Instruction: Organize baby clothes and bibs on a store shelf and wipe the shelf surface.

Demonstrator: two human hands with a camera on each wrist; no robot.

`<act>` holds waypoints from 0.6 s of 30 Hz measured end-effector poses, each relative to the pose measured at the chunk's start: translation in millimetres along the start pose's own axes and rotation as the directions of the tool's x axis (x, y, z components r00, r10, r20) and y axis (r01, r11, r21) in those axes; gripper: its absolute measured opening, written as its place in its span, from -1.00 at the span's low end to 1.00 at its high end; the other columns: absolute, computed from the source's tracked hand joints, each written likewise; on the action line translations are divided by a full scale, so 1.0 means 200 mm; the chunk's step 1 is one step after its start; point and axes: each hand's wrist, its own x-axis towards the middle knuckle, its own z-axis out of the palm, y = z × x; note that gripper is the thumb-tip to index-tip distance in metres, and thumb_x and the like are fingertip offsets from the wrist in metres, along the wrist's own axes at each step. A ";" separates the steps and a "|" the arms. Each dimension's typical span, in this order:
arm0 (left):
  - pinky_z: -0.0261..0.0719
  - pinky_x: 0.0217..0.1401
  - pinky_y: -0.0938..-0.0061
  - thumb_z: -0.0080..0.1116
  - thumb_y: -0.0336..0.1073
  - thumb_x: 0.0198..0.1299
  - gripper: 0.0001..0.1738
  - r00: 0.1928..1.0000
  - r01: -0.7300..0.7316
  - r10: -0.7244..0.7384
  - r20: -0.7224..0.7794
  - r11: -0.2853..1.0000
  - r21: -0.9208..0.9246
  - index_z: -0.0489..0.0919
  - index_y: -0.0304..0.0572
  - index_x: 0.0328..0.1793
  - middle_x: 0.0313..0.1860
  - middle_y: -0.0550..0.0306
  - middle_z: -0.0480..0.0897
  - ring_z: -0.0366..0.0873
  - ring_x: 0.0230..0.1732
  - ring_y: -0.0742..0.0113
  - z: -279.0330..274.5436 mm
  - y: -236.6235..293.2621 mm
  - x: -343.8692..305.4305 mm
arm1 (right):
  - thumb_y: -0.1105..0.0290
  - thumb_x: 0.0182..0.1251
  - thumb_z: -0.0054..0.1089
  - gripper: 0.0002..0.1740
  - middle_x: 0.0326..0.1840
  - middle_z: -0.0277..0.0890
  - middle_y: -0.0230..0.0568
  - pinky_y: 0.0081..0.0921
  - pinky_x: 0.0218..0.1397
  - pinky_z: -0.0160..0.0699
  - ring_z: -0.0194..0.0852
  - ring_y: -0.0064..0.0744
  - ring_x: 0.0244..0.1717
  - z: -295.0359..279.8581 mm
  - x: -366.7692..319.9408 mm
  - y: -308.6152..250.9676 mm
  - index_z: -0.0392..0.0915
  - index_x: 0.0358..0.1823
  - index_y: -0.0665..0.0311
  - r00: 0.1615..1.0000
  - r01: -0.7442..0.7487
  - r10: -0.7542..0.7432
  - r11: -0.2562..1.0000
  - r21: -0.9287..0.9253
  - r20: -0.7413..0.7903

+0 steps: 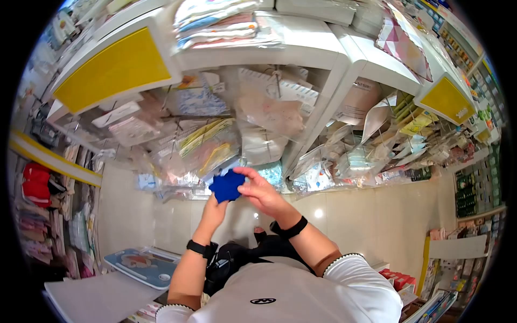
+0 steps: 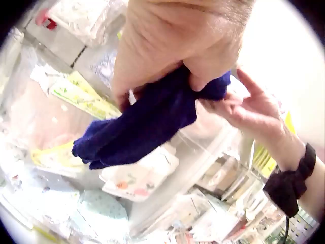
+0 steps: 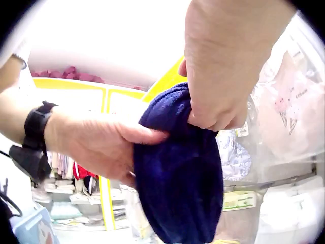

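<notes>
the blue cloth [image 1: 226,185] sat bunched between both hands, held up before the hanging packets [image 1: 215,145] — left hand [image 1: 214,207] gripping it from below, right hand [image 1: 261,191] pinching its upper edge, neither nearer.

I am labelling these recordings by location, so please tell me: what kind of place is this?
Most likely a shop for clothing or baby goods: plastic-wrapped packets hang in rows, folded textiles lie on white shelves, and more stocked racks stand at the right.

The blue cloth [image 3: 177,193] is hiding the fingers of the left grip [image 3: 96,145] — hanging packets [image 2: 66,96] are blurring past reading.
</notes>
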 end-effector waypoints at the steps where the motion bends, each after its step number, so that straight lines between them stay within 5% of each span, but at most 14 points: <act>1: 0.39 0.11 0.46 0.05 -0.49 0.13 -0.51 0.995 -0.013 0.011 -0.096 1.000 -0.026 0.27 -0.31 0.22 0.00 -0.04 0.50 0.44 0.06 0.26 -0.05 0.10 -0.03 | 0.49 0.17 0.12 -0.50 0.00 0.39 -0.30 -0.65 -0.01 0.36 0.38 -0.55 -0.05 0.01 0.00 0.01 0.28 0.18 0.23 0.998 0.054 -0.053 0.998 -0.042 0.032; 4: 0.41 0.06 0.50 0.15 -0.35 0.13 -0.49 1.000 -0.013 0.013 0.015 1.000 0.019 0.29 -0.37 0.18 0.00 0.01 0.50 0.44 0.00 0.36 -0.22 0.22 -0.09 | 0.54 0.09 0.16 -0.52 -0.10 0.41 -0.38 -0.66 -0.07 0.39 0.39 -0.62 -0.13 0.06 -0.02 0.00 0.36 0.11 0.22 0.986 0.043 -0.088 0.955 -0.293 -0.143; 7: 0.40 0.06 0.54 0.12 -0.13 0.19 -0.45 0.916 0.274 -0.241 0.322 0.960 -0.062 0.34 -0.33 0.20 -0.02 0.11 0.51 0.42 -0.01 0.44 -0.36 0.31 -0.18 | 0.61 0.10 0.11 -0.51 -0.12 0.41 -0.34 -0.67 -0.10 0.44 0.41 -0.57 -0.19 0.08 -0.02 0.04 0.34 0.12 0.26 0.970 -0.031 -0.007 0.988 -0.153 -0.242; 8: 0.43 -0.09 0.61 0.03 -0.07 0.25 -0.55 0.894 0.356 -0.300 0.333 0.926 -0.122 0.45 -0.37 0.02 -0.17 0.21 0.56 0.44 -0.18 0.55 -0.37 0.34 -0.23 | 0.61 0.10 0.11 -0.51 -0.13 0.41 -0.34 -0.67 -0.13 0.45 0.41 -0.58 -0.21 0.13 -0.03 0.07 0.33 0.12 0.26 0.971 -0.019 -0.012 0.992 -0.128 -0.238; 11: 0.42 -0.09 0.62 -0.02 -0.11 0.29 -0.59 0.954 0.283 -0.240 0.178 0.915 -0.287 0.47 -0.35 0.03 -0.16 0.26 0.56 0.42 -0.17 0.58 -0.40 0.29 -0.34 | 0.60 0.12 0.10 -0.52 -0.14 0.41 -0.36 -0.70 -0.22 0.44 0.40 -0.62 -0.25 0.20 -0.04 0.16 0.32 0.13 0.25 0.957 -0.041 0.003 0.991 -0.127 -0.289; 13: 0.42 -0.06 0.62 -0.03 -0.16 0.29 -0.63 0.965 0.236 -0.264 0.005 0.857 -0.459 0.47 -0.32 0.06 -0.12 0.23 0.57 0.46 -0.13 0.54 -0.41 0.21 -0.40 | 0.57 0.09 0.15 -0.53 -0.08 0.39 -0.37 -0.69 -0.13 0.42 0.40 -0.60 -0.18 0.22 -0.07 0.20 0.38 0.09 0.19 0.932 -0.156 0.026 0.928 -0.337 -0.361; 14: 0.43 -0.05 0.61 -0.03 -0.18 0.30 -0.65 0.959 0.224 -0.282 -0.013 0.789 -0.572 0.48 -0.31 0.04 -0.12 0.22 0.57 0.48 -0.13 0.51 -0.42 0.24 -0.42 | 0.56 0.07 0.18 -0.53 -0.04 0.37 -0.37 -0.66 -0.13 0.42 0.39 -0.60 -0.19 0.15 -0.06 0.31 0.41 0.07 0.18 0.948 -0.056 -0.075 0.918 -0.392 -0.310; 16: 0.43 -0.12 0.64 -0.06 -0.17 0.31 -0.67 0.966 0.199 -0.257 -0.029 0.809 -0.553 0.48 -0.27 0.02 -0.17 0.23 0.58 0.49 -0.20 0.54 -0.45 0.25 -0.44 | 0.54 0.05 0.19 -0.53 0.06 0.28 -0.27 -0.62 -0.07 0.40 0.38 -0.57 -0.17 0.20 -0.08 0.34 0.41 0.07 0.17 0.962 -0.156 0.023 0.865 -0.477 -0.274; 17: 0.43 -0.16 0.65 -0.07 -0.16 0.31 -0.68 0.964 0.216 -0.265 -0.015 0.816 -0.536 0.50 -0.24 -0.02 -0.20 0.24 0.58 0.49 -0.23 0.56 -0.46 0.26 -0.44 | 0.51 0.07 0.16 -0.54 0.17 0.16 -0.12 -0.55 -0.03 0.42 0.41 -0.46 -0.16 0.20 -0.09 0.39 0.40 0.07 0.14 0.967 -0.153 -0.112 0.462 -0.874 -0.229; 18: 0.43 -0.16 0.64 -0.06 -0.16 0.31 -0.69 0.955 0.243 -0.296 -0.004 0.791 -0.562 0.50 -0.23 -0.03 -0.21 0.25 0.58 0.49 -0.24 0.56 -0.45 0.25 -0.43 | 0.51 0.08 0.13 -0.54 0.20 0.11 -0.07 -0.51 0.02 0.40 0.40 -0.34 -0.12 0.24 -0.11 0.39 0.39 0.08 0.13 0.968 -0.115 -0.161 0.398 -0.910 -0.193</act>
